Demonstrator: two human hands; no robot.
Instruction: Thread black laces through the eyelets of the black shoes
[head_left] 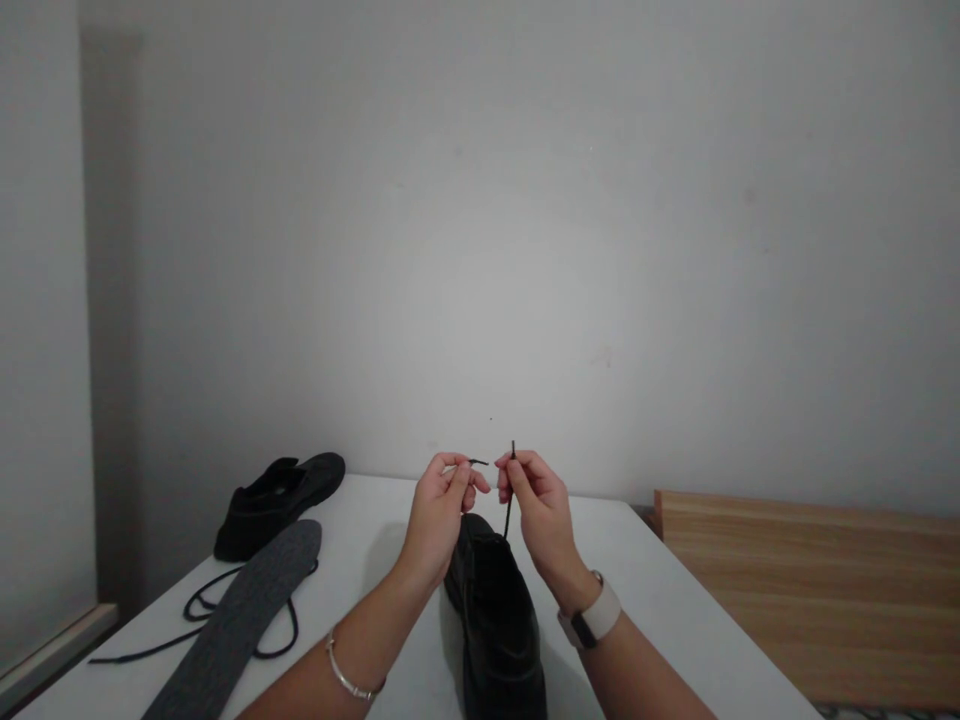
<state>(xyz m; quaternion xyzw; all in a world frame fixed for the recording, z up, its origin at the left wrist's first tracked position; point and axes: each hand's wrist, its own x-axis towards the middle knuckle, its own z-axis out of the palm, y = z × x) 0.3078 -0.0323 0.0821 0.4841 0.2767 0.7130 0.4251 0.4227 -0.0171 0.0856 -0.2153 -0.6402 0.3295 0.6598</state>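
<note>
A black shoe (504, 640) stands on the white table, its toe pointing away from me and its heel toward me. Above its toe end, my left hand (448, 490) pinches one tip of a dark shoelace, which sticks out sideways to the right. Close beside it, my right hand (534, 490) pinches the other lace end, tip upward. From that hand the shoelace (508, 518) runs down to the shoe's front. The two lace tips are apart. My hands partly hide the toe, and the lacing itself cannot be made out.
A second black shoe (277, 500) sits at the table's far left. Nearer lies a grey insole (244, 620), partly over a loose black shoelace (146, 655). The white table (660, 620) meets a wall at the back. A wooden board (810, 600) stands beyond its right edge.
</note>
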